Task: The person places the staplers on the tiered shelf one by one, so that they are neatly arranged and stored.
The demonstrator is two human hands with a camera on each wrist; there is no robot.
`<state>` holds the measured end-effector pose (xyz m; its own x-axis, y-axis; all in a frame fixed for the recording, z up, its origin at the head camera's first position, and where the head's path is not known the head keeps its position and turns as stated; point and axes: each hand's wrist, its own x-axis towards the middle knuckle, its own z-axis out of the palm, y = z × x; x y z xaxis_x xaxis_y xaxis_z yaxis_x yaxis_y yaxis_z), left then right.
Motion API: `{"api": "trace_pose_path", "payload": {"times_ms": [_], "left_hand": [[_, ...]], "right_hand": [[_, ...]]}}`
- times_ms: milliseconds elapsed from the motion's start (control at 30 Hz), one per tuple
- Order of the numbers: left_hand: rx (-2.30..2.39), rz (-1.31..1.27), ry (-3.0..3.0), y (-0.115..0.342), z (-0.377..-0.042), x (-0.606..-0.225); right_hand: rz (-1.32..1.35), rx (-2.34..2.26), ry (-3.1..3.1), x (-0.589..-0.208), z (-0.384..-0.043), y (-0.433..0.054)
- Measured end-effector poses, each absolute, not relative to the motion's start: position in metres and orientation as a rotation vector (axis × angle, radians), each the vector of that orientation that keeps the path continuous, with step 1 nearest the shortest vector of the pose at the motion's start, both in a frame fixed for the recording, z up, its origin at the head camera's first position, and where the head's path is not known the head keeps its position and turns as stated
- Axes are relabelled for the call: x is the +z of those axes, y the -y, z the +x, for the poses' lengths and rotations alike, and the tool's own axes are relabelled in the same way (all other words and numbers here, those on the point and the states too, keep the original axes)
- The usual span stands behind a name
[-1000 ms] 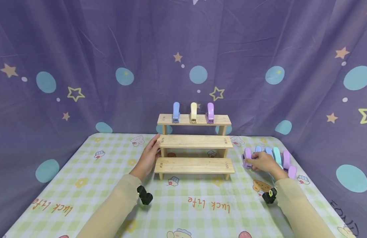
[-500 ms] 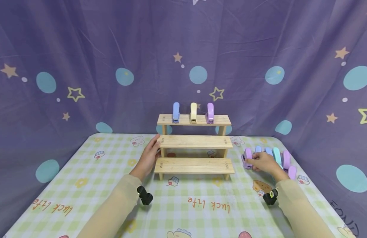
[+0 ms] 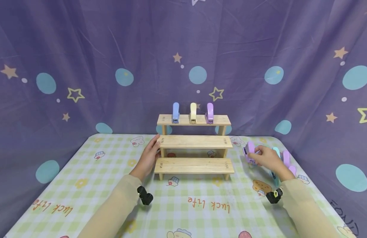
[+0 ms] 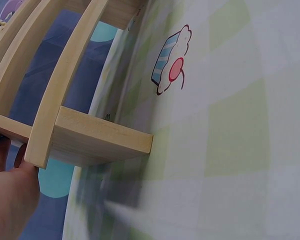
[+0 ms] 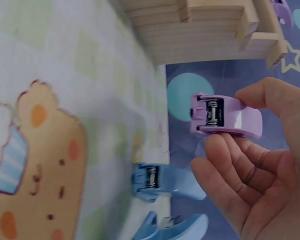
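My right hand (image 3: 268, 158) pinches a purple hole punch (image 3: 250, 151) between thumb and fingertips, to the right of the wooden shelf. Seen from the right wrist, the purple punch has its spring facing the camera, and a light-blue punch (image 5: 165, 181) stands below my fingers. More punches sit under and behind this hand, among them a teal one (image 3: 276, 151) and a purple one (image 3: 286, 158); the blue ones are hidden in the head view. My left hand (image 3: 147, 157) rests its fingers against the left side of the three-tier wooden shelf (image 3: 195, 142).
On the top tier stand a blue punch (image 3: 175, 113), a cream punch (image 3: 193, 113) and a purple punch (image 3: 210, 113), side by side. A checked cloth (image 3: 183, 211) covers the table. Behind it hangs a purple curtain (image 3: 159, 72) with stars.
My right hand has raised the purple punch a little, moving it back and slightly right from its place at the left of the group. The left hand stays against the shelf.
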<state>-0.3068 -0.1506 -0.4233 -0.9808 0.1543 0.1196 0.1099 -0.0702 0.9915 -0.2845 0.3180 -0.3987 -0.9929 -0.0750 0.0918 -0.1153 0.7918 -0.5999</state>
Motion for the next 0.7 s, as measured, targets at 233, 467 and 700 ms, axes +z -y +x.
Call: {"api": "trace_pose_path", "payload": {"times_ms": [233, 467, 700], "left_hand": [[2.262, 0.313, -2.109, 0.152, -0.306, -0.425], [2.264, 0.291, -2.113, 0.15, -0.305, -0.422], [2.28, 0.292, -2.088, 0.15, -0.304, -0.421]], "right_hand": [[0.169, 0.958, 2.85, -0.377, -0.28, -0.312], [0.228, 0.971, 2.794, -0.358, -0.277, -0.3], [0.304, 0.991, 2.762, -0.343, -0.273, -0.28]]}}
